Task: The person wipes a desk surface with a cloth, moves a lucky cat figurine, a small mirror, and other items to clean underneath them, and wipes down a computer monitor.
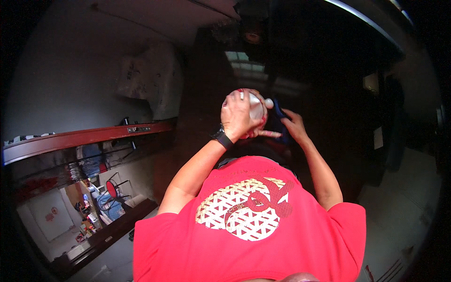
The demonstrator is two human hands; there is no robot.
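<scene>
My left hand (238, 114) lies over a round red-and-white patterned object (258, 106), its fingers spread across the pale upper side and its thumb at the near right edge. From its right side sticks out a small white knob (269, 103). A patterned bar-like part (269, 134) juts from its lower right. What kind of thing it is, I cannot tell. My right hand (296, 125) pinches a dark blue thing (278, 108), possibly a cloth, just right of the knob. Most of the blue thing is lost in shadow.
A dark surface with window reflections (246, 66) spreads beyond my hands. At left stands a pale draped cover (165, 81). A reddish-brown door edge (88, 135) with a metal latch plate is nearby. Past it are a red round-seated chair (112, 189) and a cluttered table (92, 216).
</scene>
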